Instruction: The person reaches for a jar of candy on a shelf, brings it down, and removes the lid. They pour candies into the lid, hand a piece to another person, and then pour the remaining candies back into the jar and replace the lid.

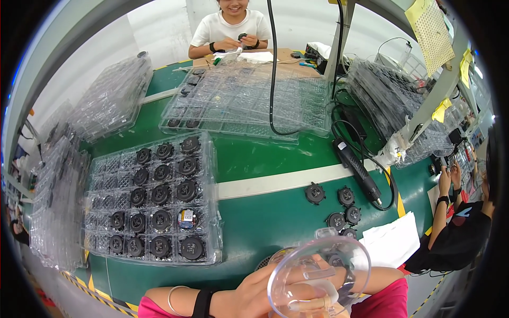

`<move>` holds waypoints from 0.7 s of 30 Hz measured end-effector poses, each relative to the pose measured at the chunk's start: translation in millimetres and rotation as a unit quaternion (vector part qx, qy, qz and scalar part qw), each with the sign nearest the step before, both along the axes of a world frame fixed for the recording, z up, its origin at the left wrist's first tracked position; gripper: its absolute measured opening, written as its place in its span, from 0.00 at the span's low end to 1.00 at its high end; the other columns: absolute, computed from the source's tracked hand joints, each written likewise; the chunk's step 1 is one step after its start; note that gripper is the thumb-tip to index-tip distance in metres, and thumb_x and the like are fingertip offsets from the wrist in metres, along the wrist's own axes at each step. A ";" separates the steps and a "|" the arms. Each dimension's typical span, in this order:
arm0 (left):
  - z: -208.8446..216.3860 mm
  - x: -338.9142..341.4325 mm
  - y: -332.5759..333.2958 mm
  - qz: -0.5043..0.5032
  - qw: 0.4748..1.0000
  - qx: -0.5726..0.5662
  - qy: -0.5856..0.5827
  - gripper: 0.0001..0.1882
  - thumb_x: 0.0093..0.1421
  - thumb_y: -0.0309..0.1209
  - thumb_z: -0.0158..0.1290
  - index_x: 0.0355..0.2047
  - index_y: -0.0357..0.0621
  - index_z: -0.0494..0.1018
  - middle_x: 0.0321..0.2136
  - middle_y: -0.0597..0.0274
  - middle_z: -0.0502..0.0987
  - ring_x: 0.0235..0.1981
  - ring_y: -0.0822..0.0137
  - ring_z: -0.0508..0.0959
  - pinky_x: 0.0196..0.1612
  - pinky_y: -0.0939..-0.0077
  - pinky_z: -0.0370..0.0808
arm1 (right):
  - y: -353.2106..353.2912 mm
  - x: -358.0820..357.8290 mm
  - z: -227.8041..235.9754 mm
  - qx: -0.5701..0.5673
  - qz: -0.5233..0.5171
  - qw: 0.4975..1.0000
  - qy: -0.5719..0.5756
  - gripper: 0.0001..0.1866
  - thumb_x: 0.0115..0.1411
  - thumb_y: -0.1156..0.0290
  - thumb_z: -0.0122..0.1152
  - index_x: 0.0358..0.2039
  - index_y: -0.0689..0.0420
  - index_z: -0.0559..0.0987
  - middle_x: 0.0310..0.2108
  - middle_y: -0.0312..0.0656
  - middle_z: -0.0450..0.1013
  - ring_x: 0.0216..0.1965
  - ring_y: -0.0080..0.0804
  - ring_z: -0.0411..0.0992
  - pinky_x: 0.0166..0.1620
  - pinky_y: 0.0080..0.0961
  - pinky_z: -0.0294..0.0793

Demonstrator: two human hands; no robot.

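Close in front of me at the bottom is a clear plastic cup-like piece (362, 253) with a round rim and a small tab. My left hand (260, 291), a black band on its wrist, has its fingers curled at this piece, seen through the plastic. My right hand (331, 275) comes in from the right and overlaps the left behind the clear wall; its fingers are mostly hidden. Just beyond the hands lie several round black modules (346, 196). A clear blister tray (108, 180) to the left holds rows of similar modules; one module (186, 218) shows a yellow-and-white label.
An electric screwdriver (358, 169) with a coiled cable lies beyond the loose modules. White paper (391, 241) is at the right. Stacked clear trays (58, 201) stand left, with more trays (249, 100) at the back. One person sits opposite; another works at right.
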State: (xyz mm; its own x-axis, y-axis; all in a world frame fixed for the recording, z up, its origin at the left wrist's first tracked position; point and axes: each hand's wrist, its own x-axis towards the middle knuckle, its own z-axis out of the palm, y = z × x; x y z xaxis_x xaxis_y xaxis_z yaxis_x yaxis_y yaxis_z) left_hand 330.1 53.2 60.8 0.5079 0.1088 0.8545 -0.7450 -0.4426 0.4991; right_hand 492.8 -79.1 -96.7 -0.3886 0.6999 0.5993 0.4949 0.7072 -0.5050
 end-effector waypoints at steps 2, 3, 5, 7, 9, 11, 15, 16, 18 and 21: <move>-1.0 0.6 -2.6 0.019 0.998 0.012 -0.060 0.26 0.47 0.30 0.64 0.45 0.44 0.66 0.43 0.33 0.70 0.45 0.39 0.74 0.44 0.45 0.73 | -1.6 0.6 1.1 0.000 0.003 1.000 0.008 0.17 0.52 0.55 0.60 0.37 0.53 0.80 0.43 0.41 0.75 0.45 0.41 0.74 0.57 0.48 0.61; -1.4 -0.1 -2.6 0.028 0.998 0.021 -0.057 0.27 0.47 0.30 0.64 0.45 0.45 0.65 0.43 0.32 0.70 0.44 0.38 0.74 0.43 0.44 0.73 | -0.1 1.4 5.4 0.002 0.004 1.000 0.014 0.17 0.52 0.55 0.59 0.38 0.53 0.80 0.44 0.41 0.75 0.46 0.41 0.73 0.57 0.47 0.61; -2.2 -1.9 -3.1 0.048 0.997 0.039 -0.050 0.28 0.47 0.29 0.65 0.47 0.47 0.63 0.41 0.29 0.69 0.42 0.36 0.74 0.41 0.43 0.74 | 3.3 2.9 14.9 0.005 0.008 1.000 0.025 0.18 0.53 0.55 0.59 0.39 0.53 0.80 0.45 0.41 0.75 0.47 0.41 0.73 0.58 0.46 0.60; -2.6 0.3 -6.9 0.060 0.996 0.029 -0.063 0.27 0.48 0.29 0.64 0.46 0.47 0.63 0.42 0.29 0.69 0.42 0.37 0.74 0.41 0.43 0.74 | 6.0 3.5 22.0 0.008 0.013 0.999 0.037 0.19 0.54 0.55 0.58 0.40 0.53 0.79 0.46 0.41 0.74 0.48 0.41 0.72 0.59 0.45 0.60; -2.5 6.1 -10.6 0.083 0.993 0.005 -0.088 0.24 0.48 0.29 0.63 0.44 0.47 0.65 0.43 0.29 0.69 0.42 0.37 0.75 0.41 0.43 0.74 | 6.0 5.3 22.0 0.008 0.016 0.999 0.041 0.19 0.54 0.55 0.58 0.41 0.53 0.79 0.47 0.41 0.74 0.49 0.41 0.72 0.59 0.45 0.59; 1.7 -4.5 -3.5 0.038 0.999 -0.016 0.003 0.24 0.48 0.29 0.63 0.44 0.46 0.66 0.44 0.30 0.69 0.43 0.38 0.74 0.43 0.43 0.73 | 6.3 5.2 17.3 -0.025 0.035 0.998 0.043 0.22 0.57 0.53 0.54 0.47 0.54 0.76 0.50 0.41 0.71 0.52 0.40 0.69 0.60 0.43 0.58; -5.4 -12.4 0.9 -0.031 0.993 -0.034 0.113 0.24 0.47 0.29 0.62 0.46 0.43 0.69 0.46 0.34 0.70 0.47 0.40 0.72 0.49 0.46 0.70 | -4.9 9.6 10.8 -0.121 0.062 0.982 0.129 0.24 0.58 0.52 0.51 0.50 0.54 0.74 0.52 0.41 0.70 0.54 0.40 0.68 0.60 0.43 0.57; -14.1 -9.3 -1.3 -0.010 0.999 -0.012 0.038 0.26 0.47 0.30 0.62 0.47 0.41 0.69 0.47 0.36 0.70 0.49 0.40 0.71 0.51 0.48 0.68 | -4.9 10.6 8.9 -0.159 0.071 0.970 0.172 0.25 0.59 0.52 0.51 0.50 0.55 0.73 0.52 0.42 0.70 0.54 0.40 0.68 0.60 0.43 0.57; -14.3 -8.8 -1.1 0.011 0.999 0.012 -0.039 0.27 0.46 0.30 0.62 0.48 0.39 0.70 0.47 0.37 0.70 0.50 0.41 0.70 0.53 0.50 0.67 | -11.0 8.3 2.9 -0.233 0.086 0.935 0.254 0.25 0.59 0.52 0.50 0.51 0.55 0.73 0.52 0.42 0.70 0.54 0.40 0.67 0.60 0.43 0.58; 7.3 -13.8 6.8 -0.103 0.967 -0.147 0.178 0.31 0.44 0.30 0.63 0.50 0.35 0.69 0.48 0.41 0.70 0.53 0.43 0.68 0.55 0.54 0.64 | 8.0 -0.6 3.6 -0.335 0.109 0.859 0.371 0.25 0.59 0.52 0.50 0.52 0.55 0.72 0.53 0.42 0.70 0.54 0.41 0.67 0.60 0.44 0.58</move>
State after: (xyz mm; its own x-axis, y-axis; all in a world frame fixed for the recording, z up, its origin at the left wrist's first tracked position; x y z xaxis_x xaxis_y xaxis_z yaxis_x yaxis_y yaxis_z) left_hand 316.3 60.0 68.1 0.8016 0.1855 0.5684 -0.5594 -0.1029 0.8225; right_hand 492.2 -71.1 -93.1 -0.2390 0.9436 0.2292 -0.2458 0.1695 -0.9544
